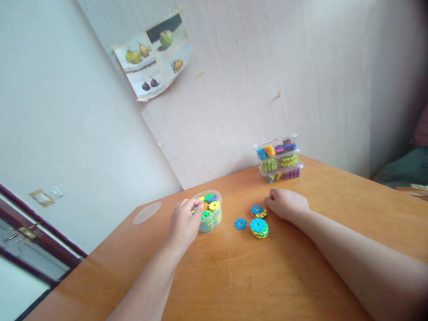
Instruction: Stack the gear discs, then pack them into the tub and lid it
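Note:
A small clear round tub (214, 220) full of coloured plastic snowflake discs stands on the wooden table (254, 272). My left hand (183, 221) reaches into its near rim with fingers curled over the discs; what they pinch is hidden. My right hand (286, 204) rests on the table as a loose fist beside a small stack of discs (258, 211). A taller stack with a blue top (259, 227) and a single blue disc (240, 224) lie just in front of it.
The tub's clear lid (147, 213) lies near the table's left edge. A clear lidded box (280, 158) of sorted coloured discs stands at the back against the wall. A fruit poster (154, 55) hangs above. A door frame (30, 236) is at the left.

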Available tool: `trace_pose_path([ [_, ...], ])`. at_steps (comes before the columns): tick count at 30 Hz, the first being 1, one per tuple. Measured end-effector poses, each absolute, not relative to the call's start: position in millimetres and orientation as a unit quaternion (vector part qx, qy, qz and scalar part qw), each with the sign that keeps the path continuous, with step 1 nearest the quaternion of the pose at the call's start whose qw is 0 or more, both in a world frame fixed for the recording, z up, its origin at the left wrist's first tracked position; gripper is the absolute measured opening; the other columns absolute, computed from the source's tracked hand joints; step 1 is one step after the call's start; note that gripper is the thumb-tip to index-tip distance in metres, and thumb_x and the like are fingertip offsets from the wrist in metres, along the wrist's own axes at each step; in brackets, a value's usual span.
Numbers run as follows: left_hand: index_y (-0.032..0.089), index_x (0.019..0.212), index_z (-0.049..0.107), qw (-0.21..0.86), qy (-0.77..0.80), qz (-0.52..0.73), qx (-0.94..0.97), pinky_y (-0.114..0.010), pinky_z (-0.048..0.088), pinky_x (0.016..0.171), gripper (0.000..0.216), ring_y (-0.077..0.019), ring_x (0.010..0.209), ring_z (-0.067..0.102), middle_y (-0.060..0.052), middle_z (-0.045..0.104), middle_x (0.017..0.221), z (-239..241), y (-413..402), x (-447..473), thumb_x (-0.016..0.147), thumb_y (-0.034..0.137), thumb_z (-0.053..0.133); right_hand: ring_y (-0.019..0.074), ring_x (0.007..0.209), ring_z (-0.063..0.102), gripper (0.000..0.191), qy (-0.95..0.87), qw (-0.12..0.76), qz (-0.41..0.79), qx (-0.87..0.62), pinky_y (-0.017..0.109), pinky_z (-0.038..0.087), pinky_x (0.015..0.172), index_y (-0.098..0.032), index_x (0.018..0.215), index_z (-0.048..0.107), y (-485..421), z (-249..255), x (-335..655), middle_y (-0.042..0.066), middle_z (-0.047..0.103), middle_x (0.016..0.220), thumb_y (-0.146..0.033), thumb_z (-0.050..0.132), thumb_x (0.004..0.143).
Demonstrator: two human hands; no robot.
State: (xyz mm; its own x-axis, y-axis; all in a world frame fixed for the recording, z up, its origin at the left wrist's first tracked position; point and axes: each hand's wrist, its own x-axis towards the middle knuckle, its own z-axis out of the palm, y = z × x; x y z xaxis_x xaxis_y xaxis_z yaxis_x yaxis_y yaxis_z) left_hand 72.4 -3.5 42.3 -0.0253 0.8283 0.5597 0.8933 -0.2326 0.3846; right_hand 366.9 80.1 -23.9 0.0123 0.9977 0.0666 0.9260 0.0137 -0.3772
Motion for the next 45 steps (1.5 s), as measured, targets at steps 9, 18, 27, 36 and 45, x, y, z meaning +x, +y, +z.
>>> trace_pose_path([
  [9, 0.023, 0.110, 0.063, 0.005, -0.489, -0.169, -0.856, -0.034, 0.044, 0.089, 0.024, -0.0205, 0.098, 0.058, -0.005, 0.066, 0.103, 13, -21, 147, 0.090, 0.025, 0.048, 0.0303, 0.095, 0.063, 0.036, -0.695, 0.160, 0.113, -0.692, 0.037, 0.046, 0.070, -0.024, 0.092, 0.067, 79, -22, 367, 0.011, 0.069, 0.102, -0.046, 0.040, 0.084],
  [18, 0.023, 0.106, 0.065, -0.041, -0.526, -0.150, -0.836, -0.032, 0.044, 0.087, 0.026, -0.0208, 0.098, 0.057, -0.006, 0.062, 0.103, -14, 4, 147, 0.084, 0.022, 0.051, 0.0297, 0.094, 0.064, 0.035, -0.695, 0.166, 0.113, -0.690, 0.036, 0.046, 0.070, -0.025, 0.092, 0.067, 82, -26, 366, 0.011, 0.069, 0.102, -0.046, 0.040, 0.084],
  [27, 0.020, 0.086, 0.063, -0.112, -0.607, -0.177, -0.767, -0.026, 0.041, 0.067, 0.019, -0.0152, 0.076, 0.054, -0.003, 0.058, 0.088, -20, 9, 136, 0.073, 0.033, 0.065, 0.0305, 0.093, 0.064, 0.036, -0.697, 0.170, 0.120, -0.687, 0.036, 0.045, 0.068, -0.024, 0.090, 0.067, 85, -29, 367, 0.011, 0.069, 0.101, -0.048, 0.041, 0.083],
  [36, 0.021, 0.084, 0.054, -0.234, -0.639, -0.202, -0.705, -0.022, 0.031, 0.052, 0.031, -0.0109, 0.062, 0.046, 0.004, 0.052, 0.071, -22, -5, 135, 0.065, 0.037, 0.072, 0.0304, 0.092, 0.063, 0.035, -0.698, 0.167, 0.128, -0.685, 0.036, 0.044, 0.068, -0.025, 0.089, 0.066, 85, -30, 368, 0.011, 0.069, 0.100, -0.049, 0.041, 0.082],
  [45, 0.017, 0.076, 0.055, -0.292, -0.584, -0.345, -0.675, -0.021, 0.038, 0.057, 0.010, -0.0094, 0.061, 0.050, 0.001, 0.056, 0.068, 14, -33, 123, 0.075, 0.024, 0.061, 0.0319, 0.092, 0.063, 0.037, -0.703, 0.162, 0.131, -0.679, 0.036, 0.044, 0.065, -0.024, 0.082, 0.065, 84, -27, 368, 0.011, 0.069, 0.100, -0.051, 0.039, 0.083],
])
